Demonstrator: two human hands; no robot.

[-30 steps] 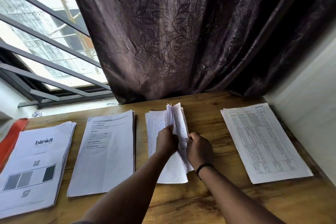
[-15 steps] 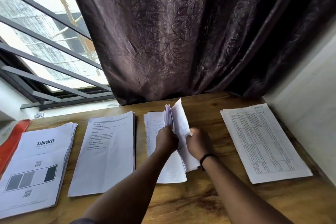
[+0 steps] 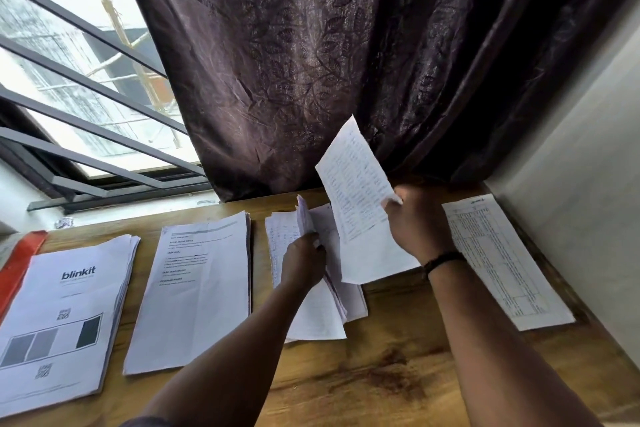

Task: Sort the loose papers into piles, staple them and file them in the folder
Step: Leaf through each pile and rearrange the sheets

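Several paper piles lie in a row on the wooden table (image 3: 381, 374). My left hand (image 3: 304, 262) grips the lifted upper sheets of the middle pile (image 3: 311, 315). My right hand (image 3: 415, 222) pinches a single printed sheet (image 3: 356, 198) by its right edge and holds it up, tilted, above the middle pile and in front of the curtain. The blinkit pile (image 3: 65, 319) is at the far left, a text pile (image 3: 201, 288) beside it, and a table-printed pile (image 3: 502, 260) at the far right. A red folder (image 3: 20, 260) pokes out under the blinkit pile.
A dark patterned curtain (image 3: 311, 63) hangs behind the table. A barred window (image 3: 76, 87) is at the back left. A white wall (image 3: 581, 184) borders the table on the right. Bare wood shows at the front, between my forearms.
My right hand has pulled one sheet out of the middle pile and raised it up and to the right. My left hand stays on the pile, holding the lifted sheets.
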